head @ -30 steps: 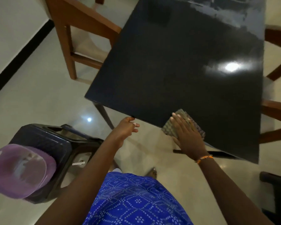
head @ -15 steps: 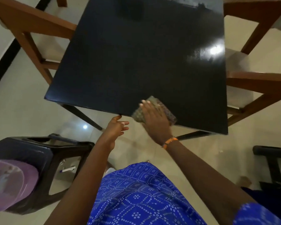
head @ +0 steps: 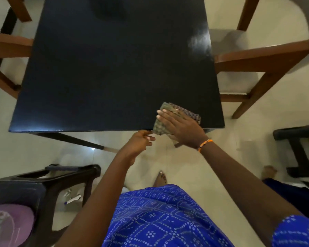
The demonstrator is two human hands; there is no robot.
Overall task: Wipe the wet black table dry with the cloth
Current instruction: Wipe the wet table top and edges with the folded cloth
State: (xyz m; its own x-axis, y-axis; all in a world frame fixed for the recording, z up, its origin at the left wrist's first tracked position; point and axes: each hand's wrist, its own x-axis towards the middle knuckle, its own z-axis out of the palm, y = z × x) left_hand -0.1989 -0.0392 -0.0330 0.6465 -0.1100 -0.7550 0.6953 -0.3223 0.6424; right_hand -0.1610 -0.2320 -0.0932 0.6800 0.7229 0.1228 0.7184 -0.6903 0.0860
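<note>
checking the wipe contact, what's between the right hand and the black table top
The folded cloth lies flat between the right hand and the black table, at its near edge, seen in the head view.

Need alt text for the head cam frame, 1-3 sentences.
A person's right hand presses a folded brownish checked cloth flat against the near edge of a glossy black square table, while the left hand is cupped just below that edge. Brown wooden chairs flank the table, and a black plastic stool stands at lower left.
</note>
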